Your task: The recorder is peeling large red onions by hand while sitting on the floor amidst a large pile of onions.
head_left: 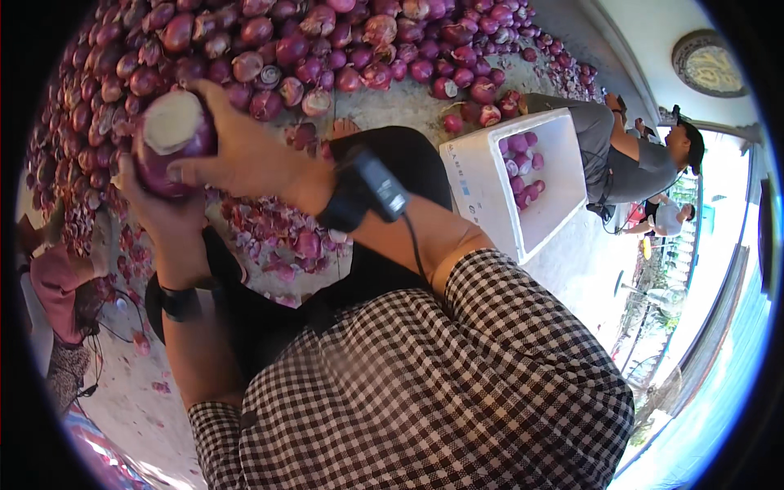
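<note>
A large red onion (184,161) with a pale, whitish round patch on its upper side is held between my two hands, in front of the heap. My left hand (167,214) supports it from below, fingers curled against its lower left side. From the right, my right hand (245,140) grips it, with the thumb across the front and a finger over the top. Behind them rises a big heap of red onions (257,33). Loose purple onion skins (269,233) and a few onions lie on the floor below my hands.
To my right stands a white foam box (482,192) with several peeled purple onions (520,163) inside. A seated person (641,159) in a dark cap is beyond it. Another person's pink clothing (57,286) shows at far left. Thin cables (98,359) lie near there.
</note>
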The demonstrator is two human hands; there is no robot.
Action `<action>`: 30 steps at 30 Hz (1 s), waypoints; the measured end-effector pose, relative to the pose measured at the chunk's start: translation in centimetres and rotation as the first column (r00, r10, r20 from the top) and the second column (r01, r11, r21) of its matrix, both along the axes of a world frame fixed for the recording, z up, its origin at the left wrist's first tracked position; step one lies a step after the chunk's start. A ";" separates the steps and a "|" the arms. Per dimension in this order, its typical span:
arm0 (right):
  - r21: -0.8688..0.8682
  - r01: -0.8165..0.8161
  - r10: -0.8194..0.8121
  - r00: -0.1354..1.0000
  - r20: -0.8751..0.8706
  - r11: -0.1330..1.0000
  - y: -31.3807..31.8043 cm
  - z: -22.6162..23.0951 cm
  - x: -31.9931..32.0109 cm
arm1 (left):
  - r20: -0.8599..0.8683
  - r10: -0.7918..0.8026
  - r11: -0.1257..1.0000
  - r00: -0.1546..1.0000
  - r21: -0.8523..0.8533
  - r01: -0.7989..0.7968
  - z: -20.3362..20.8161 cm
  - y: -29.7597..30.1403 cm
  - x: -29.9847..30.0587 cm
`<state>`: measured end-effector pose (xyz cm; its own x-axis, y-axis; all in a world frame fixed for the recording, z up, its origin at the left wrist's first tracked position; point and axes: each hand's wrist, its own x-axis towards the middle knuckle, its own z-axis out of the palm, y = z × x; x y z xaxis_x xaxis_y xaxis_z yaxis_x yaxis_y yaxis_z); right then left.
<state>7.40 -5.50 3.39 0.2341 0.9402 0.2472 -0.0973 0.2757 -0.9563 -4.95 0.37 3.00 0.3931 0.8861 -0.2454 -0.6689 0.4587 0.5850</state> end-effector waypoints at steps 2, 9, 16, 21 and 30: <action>-0.031 -0.024 0.013 0.952 -0.307 0.999 0.1 -1.0 -1.1 | -0.159 0.049 0.997 0.986 0.065 -0.039 -0.1 0.0 0.3; -0.291 -0.147 -0.123 0.665 -0.737 0.946 -2.2 2.6 4.1 | -0.193 -0.234 0.911 0.953 0.297 0.285 0.7 -1.3 3.3; -0.369 -0.313 -0.164 0.526 -0.834 0.875 -5.9 -2.1 12.4 | -0.239 -0.496 0.831 0.835 0.148 0.536 -2.2 -2.5 9.8; -0.333 -0.345 -0.154 0.454 -0.878 0.878 -6.4 -9.0 17.3 | -0.544 -0.559 0.718 0.625 0.060 0.694 -7.4 -0.8 14.2; -0.506 -0.133 -0.273 0.712 -0.647 0.852 -10.2 -25.7 21.2 | -0.371 -0.830 0.542 0.416 -0.366 0.756 -20.7 -2.8 18.9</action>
<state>28.62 -15.65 -22.27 0.2119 0.8477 -0.4863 -0.7655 -0.1654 -0.6219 14.00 -2.42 -17.70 0.7100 0.1858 -0.6792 0.3640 0.7289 0.5798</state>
